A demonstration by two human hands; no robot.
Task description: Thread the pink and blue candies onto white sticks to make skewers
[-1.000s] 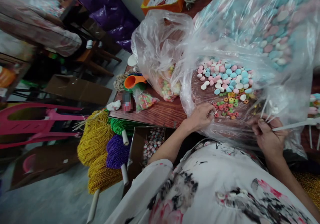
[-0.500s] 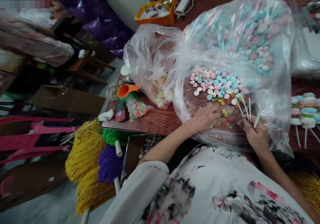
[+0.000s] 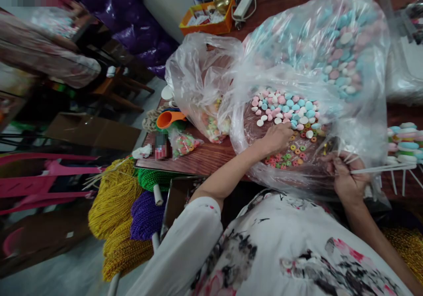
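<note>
My left hand (image 3: pixel 278 139) is at the near edge of a pile of pink, blue and white discs (image 3: pixel 287 107), its fingers pressed together; whatever is between them is too small to make out. To the right, my right hand (image 3: pixel 349 174) is closed on several thin white sticks (image 3: pixel 380 169), some of them pointing right. Small colourful rings (image 3: pixel 287 159) lie on clear plastic between and below the hands. The discs and rings lie at the mouth of a large clear bag (image 3: pixel 330 35) full of similar discs.
Left of the large bag are another clear bag (image 3: pixel 194 69), a small bag of rings (image 3: pixel 185 144) and an orange scoop (image 3: pixel 167 119). Stacked discs on sticks (image 3: pixel 408 144) lie at the right. An orange tray (image 3: pixel 206 28) and a power strip (image 3: pixel 242 5) are at the back.
My left hand has moved away from my body to the discs, uncovering more rings. My right hand has turned and shifted slightly right, and its sticks have swung from upward to rightward.
</note>
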